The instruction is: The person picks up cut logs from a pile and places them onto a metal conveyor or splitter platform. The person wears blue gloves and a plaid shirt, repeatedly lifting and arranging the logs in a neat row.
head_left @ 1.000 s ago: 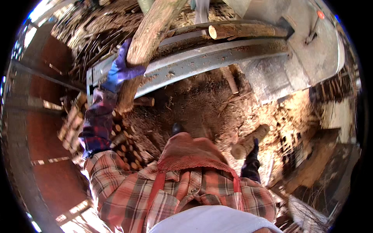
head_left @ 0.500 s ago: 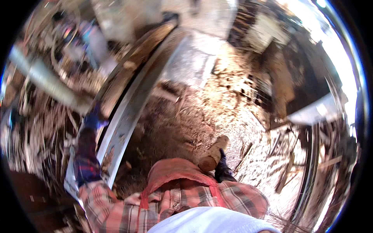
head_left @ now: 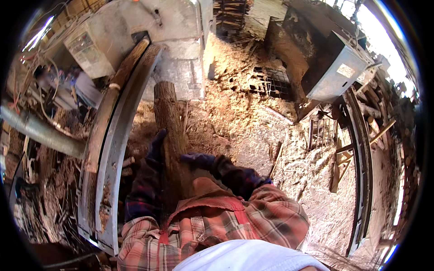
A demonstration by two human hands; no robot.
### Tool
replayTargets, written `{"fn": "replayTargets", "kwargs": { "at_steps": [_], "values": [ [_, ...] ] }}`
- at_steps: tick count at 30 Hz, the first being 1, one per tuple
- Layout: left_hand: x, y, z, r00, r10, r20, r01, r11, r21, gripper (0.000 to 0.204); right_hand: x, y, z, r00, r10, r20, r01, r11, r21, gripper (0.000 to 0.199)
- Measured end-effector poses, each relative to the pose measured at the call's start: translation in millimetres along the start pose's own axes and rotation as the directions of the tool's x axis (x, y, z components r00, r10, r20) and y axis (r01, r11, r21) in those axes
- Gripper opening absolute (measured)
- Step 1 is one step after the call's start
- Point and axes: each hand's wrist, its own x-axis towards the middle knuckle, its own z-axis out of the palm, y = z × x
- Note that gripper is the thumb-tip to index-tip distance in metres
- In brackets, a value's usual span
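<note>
Both gloved hands now clasp a log [head_left: 168, 131], left hand [head_left: 156, 147], right hand [head_left: 195, 159]; bark may slip, dropping it onto sawdust floor [head_left: 271, 149].

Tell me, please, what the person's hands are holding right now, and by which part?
Both gloved hands hold a bark-covered log at its near end: the left hand on its left side, the right hand on its right.

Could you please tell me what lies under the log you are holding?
Sawdust-covered ground shows beside the round brown wooden log. Directly beneath, the log, both gloved hands and the plaid shirt cover it.
</note>
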Motion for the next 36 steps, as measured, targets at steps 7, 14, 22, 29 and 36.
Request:
{"fn": "replayTargets", "kwargs": {
  "at_steps": [7, 14, 22, 29, 36],
  "values": [
    [-146, -7, -84, 0.833, 0.545, -0.098, -0.488, 0.806, 0.335, 0.073, 67, 13, 105, 0.911, 0.147, 0.386, -0.086, 0.982, -0.169, 0.044],
    [-338, -18, -227, 0.564, 0.751, -0.344, -0.294, 0.571, 0.767, 0.088, 171, 151, 258, 0.669, 0.450, 0.591, -0.091, 0.839, -0.536, 0.045],
    [-495, 96, -242, 0.375, 0.906, 0.195, -0.309, -0.076, 0.948, 0.095, 186, 194, 312, 0.580, 0.385, 0.718, 0.094, 0.844, -0.528, 0.055],
    [-341, 130, -311, 0.577, 0.804, -0.148, 0.571, -0.267, 0.776, 0.093, 188, 191, 219, 0.501, 0.722, 0.477, -0.354, 0.674, -0.648, 0.052],
    [-276, 101, -365, 0.335, 0.942, -0.018, 0.684, -0.230, 0.692, 0.076, 223, 183, 183, 0.404, 0.794, 0.454, -0.068, 0.522, -0.850, 0.051]
  ]
}}
